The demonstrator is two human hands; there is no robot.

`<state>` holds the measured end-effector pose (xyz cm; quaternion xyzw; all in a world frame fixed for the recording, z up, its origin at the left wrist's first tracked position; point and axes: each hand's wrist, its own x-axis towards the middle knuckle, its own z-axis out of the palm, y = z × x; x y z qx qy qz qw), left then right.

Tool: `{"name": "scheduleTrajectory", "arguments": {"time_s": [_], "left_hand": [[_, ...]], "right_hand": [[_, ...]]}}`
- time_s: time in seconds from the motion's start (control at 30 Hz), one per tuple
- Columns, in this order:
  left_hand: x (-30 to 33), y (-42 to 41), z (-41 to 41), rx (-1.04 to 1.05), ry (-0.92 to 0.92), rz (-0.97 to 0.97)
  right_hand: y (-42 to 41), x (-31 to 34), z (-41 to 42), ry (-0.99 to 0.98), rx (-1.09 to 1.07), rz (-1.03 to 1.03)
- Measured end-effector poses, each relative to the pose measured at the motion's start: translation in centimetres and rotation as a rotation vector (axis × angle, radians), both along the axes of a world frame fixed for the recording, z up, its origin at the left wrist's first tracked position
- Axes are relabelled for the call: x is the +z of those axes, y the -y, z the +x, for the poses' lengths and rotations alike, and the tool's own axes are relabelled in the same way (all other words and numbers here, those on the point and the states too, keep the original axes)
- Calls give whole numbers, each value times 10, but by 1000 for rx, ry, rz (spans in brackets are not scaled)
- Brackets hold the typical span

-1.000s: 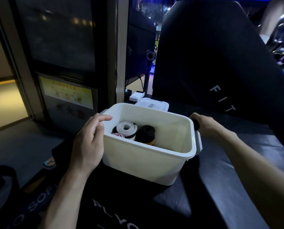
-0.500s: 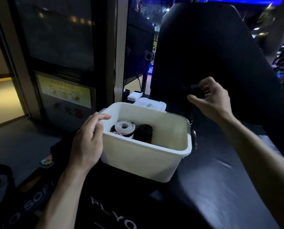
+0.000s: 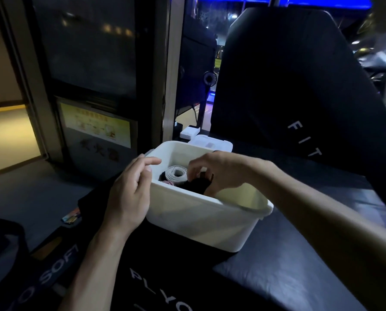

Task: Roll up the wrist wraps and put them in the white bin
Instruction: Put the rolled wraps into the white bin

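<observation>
- White bin (image 3: 201,223) is sitting on a dark padded surface (image 3: 299,265), open top facing up; its lid (image 3: 211,143) is lying just behind the far rim.
- Right hand (image 3: 219,170) is reaching down over the rim into the bin, fingers curled and closing around a black roll (image 3: 198,186). The dark roll is blending with shadow, so where each finger is touching is not resolvable.
- Left hand (image 3: 129,194) is resting against the near-left outer wall, fingers loosely spread, index finger lying over the rim; it appears to be steadying the bin rather than gripping it.
- White roll (image 3: 176,172) is standing on end against the left inner wall, spiral face up, just beside the black roll. A pinkish item (image 3: 168,182) is showing below it, too small to identify.
- Handling judgement: the wraps are looking like soft woven fabric, light and compressible, not fragile and not slippery. The main risk is a coil springing loose once pressure is coming off.
- Best hold, as judged: pinching across the coil's curved side, thumb opposite fingers, covering the free tail so the layers are staying tight.
- Seating the black roll snug against the white one and the wall should be keeping both wound.
</observation>
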<state>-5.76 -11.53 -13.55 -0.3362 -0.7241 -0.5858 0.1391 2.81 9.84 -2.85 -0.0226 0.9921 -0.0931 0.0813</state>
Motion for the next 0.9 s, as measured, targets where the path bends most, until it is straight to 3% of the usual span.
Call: {"name": "scheduleTrajectory", "arguments": {"time_s": [0.13, 0.37, 0.43, 0.5, 0.6, 0.7, 0.9], "left_hand": [[2, -1, 1, 1, 6, 5], [0, 1, 0, -13, 5, -5], [-1, 1, 0, -13, 4, -1], [-1, 1, 0, -9, -8, 2], [0, 0, 1, 1, -28, 9], [-1, -1, -1, 3, -40, 26], [0, -5, -3, 24, -50, 52]], "right_hand": [[4, -11, -8, 8, 57, 99], [-5, -6, -5, -13, 36, 17], [-20, 8, 0, -148, 5, -43], [-47, 22, 4, -417, -77, -69], [-105, 31, 17, -691, -446, -103], [-155, 5, 32, -553, -703, -79], [-185, -47, 30, -299, -733, -9]]}}
